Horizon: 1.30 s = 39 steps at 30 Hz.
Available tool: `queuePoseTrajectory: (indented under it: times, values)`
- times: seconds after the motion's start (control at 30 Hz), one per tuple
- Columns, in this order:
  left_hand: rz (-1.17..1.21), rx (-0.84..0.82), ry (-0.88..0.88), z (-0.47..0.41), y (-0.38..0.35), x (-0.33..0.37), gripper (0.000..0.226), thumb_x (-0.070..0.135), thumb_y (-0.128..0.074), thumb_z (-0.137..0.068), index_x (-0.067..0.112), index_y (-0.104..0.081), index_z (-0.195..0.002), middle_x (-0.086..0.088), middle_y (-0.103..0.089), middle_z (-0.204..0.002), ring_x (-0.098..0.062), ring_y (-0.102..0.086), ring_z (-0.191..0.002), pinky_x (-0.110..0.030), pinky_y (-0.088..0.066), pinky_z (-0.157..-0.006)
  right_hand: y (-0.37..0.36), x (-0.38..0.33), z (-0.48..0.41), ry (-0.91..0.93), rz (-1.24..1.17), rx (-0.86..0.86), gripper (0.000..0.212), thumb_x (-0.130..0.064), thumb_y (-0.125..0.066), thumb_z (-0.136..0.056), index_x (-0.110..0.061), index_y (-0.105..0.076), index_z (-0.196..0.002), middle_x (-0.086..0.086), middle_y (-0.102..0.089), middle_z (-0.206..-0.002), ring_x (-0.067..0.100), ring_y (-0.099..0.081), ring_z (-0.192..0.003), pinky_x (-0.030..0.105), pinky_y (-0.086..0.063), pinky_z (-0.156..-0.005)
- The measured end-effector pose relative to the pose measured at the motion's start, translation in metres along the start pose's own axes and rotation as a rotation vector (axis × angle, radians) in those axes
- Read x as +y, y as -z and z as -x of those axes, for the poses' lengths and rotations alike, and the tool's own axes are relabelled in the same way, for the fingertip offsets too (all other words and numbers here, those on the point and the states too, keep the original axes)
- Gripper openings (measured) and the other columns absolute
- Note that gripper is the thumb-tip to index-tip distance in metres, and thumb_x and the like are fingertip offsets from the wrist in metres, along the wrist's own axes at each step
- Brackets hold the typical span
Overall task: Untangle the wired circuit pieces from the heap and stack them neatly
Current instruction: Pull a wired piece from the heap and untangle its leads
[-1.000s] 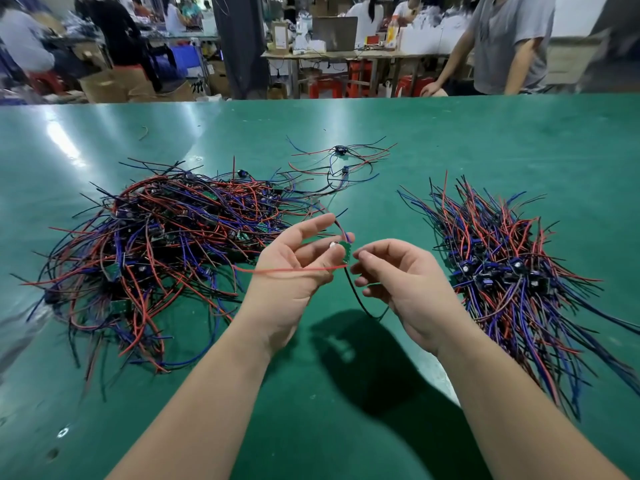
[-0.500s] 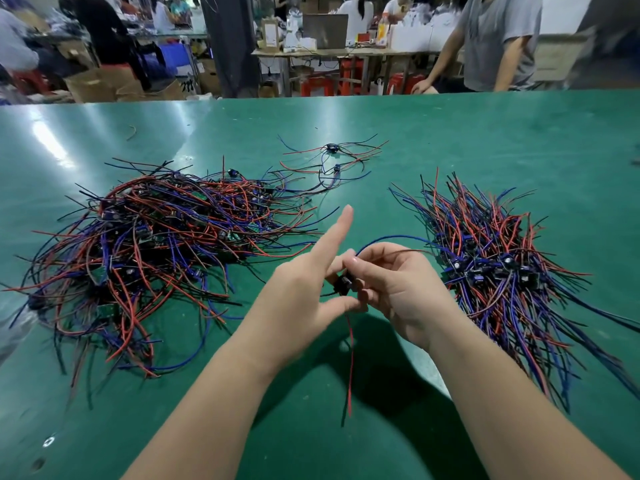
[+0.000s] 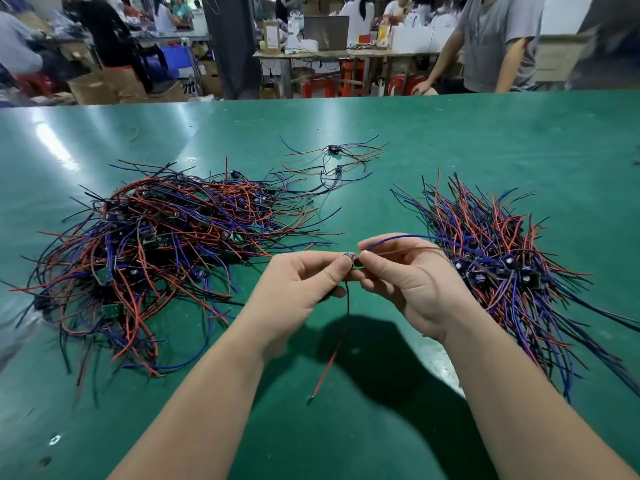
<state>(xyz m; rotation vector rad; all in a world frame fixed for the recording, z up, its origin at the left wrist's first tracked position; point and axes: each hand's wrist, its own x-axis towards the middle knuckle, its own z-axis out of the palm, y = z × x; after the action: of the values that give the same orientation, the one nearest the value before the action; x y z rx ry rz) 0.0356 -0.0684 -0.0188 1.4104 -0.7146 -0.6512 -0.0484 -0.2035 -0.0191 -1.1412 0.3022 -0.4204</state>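
A tangled heap (image 3: 156,244) of small circuit pieces with red, blue and black wires lies on the left of the green table (image 3: 485,140). On the right sits the stacked pile (image 3: 502,265), its wires fanned out. Between them, above the table, my left hand (image 3: 298,289) and my right hand (image 3: 408,282) pinch one small circuit piece (image 3: 353,262) from either side. Its red wire (image 3: 341,337) hangs down toward the table, and its blue wire arcs over my right hand toward the pile.
Two loose circuit pieces (image 3: 334,157) with wires lie farther back, mid-table. A person in a grey shirt (image 3: 498,43) stands at the far right edge. Beyond the table are benches, cardboard boxes and red stools.
My left index finger, pointing straight before, has curled in, so both hands now pinch the piece. The piece came free of the heap and its red wire now dangles.
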Motion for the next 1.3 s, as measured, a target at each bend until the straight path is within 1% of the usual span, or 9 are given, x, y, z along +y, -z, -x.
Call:
queuePoseTrajectory:
  times: [0.1,0.2,0.3,0.37,0.57,0.77,0.93,1.07,1.3]
  values:
    - [0.099,-0.046,0.178,0.0,0.004,0.001,0.027,0.038,-0.069,-0.064,0.021,-0.078,-0.082,-0.001,-0.073,-0.084,-0.007,-0.057,-0.063,-0.024,-0.044,-0.07,0.002,-0.002,0.001,0.098,0.182,0.006,0.009,-0.015,-0.073,-0.06,-0.014,-0.07,-0.069,0.005,-0.068,-0.062,0.015,-0.063,-0.05,0.019,-0.049,-0.047]
    - [0.166,-0.081,0.267,-0.001,0.007,0.002,0.026,0.044,-0.062,-0.069,0.022,-0.076,-0.073,0.003,-0.072,-0.079,-0.006,-0.061,-0.062,-0.023,-0.052,-0.064,0.004,-0.002,0.0,0.142,0.23,-0.002,0.006,-0.018,-0.074,-0.06,-0.016,-0.07,-0.064,0.002,-0.067,-0.059,0.013,-0.061,-0.05,0.018,-0.047,-0.048]
    - [0.156,-0.111,0.262,0.0,0.008,0.002,0.025,0.039,-0.066,-0.068,0.018,-0.077,-0.078,0.002,-0.072,-0.08,-0.004,-0.057,-0.064,-0.021,-0.049,-0.064,0.005,0.0,-0.001,0.173,0.31,-0.019,0.003,-0.017,-0.075,-0.066,-0.018,-0.072,-0.065,0.001,-0.067,-0.06,0.01,-0.06,-0.055,0.018,-0.047,-0.053]
    - [0.068,-0.105,0.208,0.002,0.007,0.002,0.028,0.04,-0.071,-0.063,0.019,-0.077,-0.08,0.004,-0.071,-0.079,-0.003,-0.055,-0.066,-0.019,-0.043,-0.066,0.005,0.002,-0.002,0.181,0.345,-0.011,0.015,-0.005,-0.073,-0.073,-0.017,-0.072,-0.064,0.001,-0.066,-0.058,0.01,-0.058,-0.054,0.018,-0.047,-0.053]
    - [-0.079,0.022,0.096,0.0,0.004,0.001,0.027,0.032,-0.078,-0.06,0.012,-0.074,-0.078,0.003,-0.072,-0.071,-0.002,-0.062,-0.066,-0.01,-0.046,-0.063,0.002,0.001,-0.002,0.067,0.152,0.026,0.007,-0.011,-0.07,-0.064,-0.01,-0.069,-0.071,0.004,-0.066,-0.058,0.01,-0.06,-0.05,0.017,-0.048,-0.05]
    - [-0.249,0.065,0.141,-0.001,0.007,0.0,0.015,0.025,-0.081,-0.072,0.012,-0.073,-0.071,-0.001,-0.069,-0.059,-0.004,-0.053,-0.049,-0.008,-0.035,-0.046,0.019,-0.015,-0.011,0.054,-0.097,0.292,0.007,-0.001,-0.061,-0.083,-0.003,-0.063,-0.077,0.001,-0.066,-0.056,0.007,-0.062,-0.048,0.013,-0.049,-0.046]
    - [-0.256,0.04,0.151,0.0,0.007,0.0,0.013,0.02,-0.081,-0.072,0.011,-0.072,-0.071,0.0,-0.067,-0.056,-0.008,-0.063,-0.052,-0.008,-0.038,-0.046,0.028,-0.02,-0.012,0.144,-0.202,0.366,0.01,-0.011,-0.059,-0.087,-0.008,-0.064,-0.08,0.002,-0.071,-0.065,0.012,-0.07,-0.062,0.018,-0.053,-0.053]
    - [-0.265,0.041,0.129,-0.001,0.008,0.0,0.011,0.017,-0.081,-0.072,0.011,-0.072,-0.072,0.0,-0.067,-0.056,-0.008,-0.063,-0.051,-0.009,-0.041,-0.05,0.025,-0.019,-0.009,0.156,-0.175,0.353,0.016,-0.022,-0.056,-0.091,-0.012,-0.065,-0.082,-0.001,-0.068,-0.063,0.012,-0.07,-0.061,0.016,-0.049,-0.046]
    - [-0.355,-0.005,0.143,-0.001,0.008,-0.003,0.015,0.021,-0.083,-0.071,0.01,-0.072,-0.073,-0.002,-0.068,-0.06,-0.009,-0.06,-0.052,-0.017,-0.045,-0.055,0.03,-0.024,-0.006,0.128,-0.068,0.444,0.013,-0.005,-0.066,-0.085,-0.009,-0.062,-0.074,0.003,-0.064,-0.054,0.016,-0.067,-0.051,0.015,-0.045,-0.041]
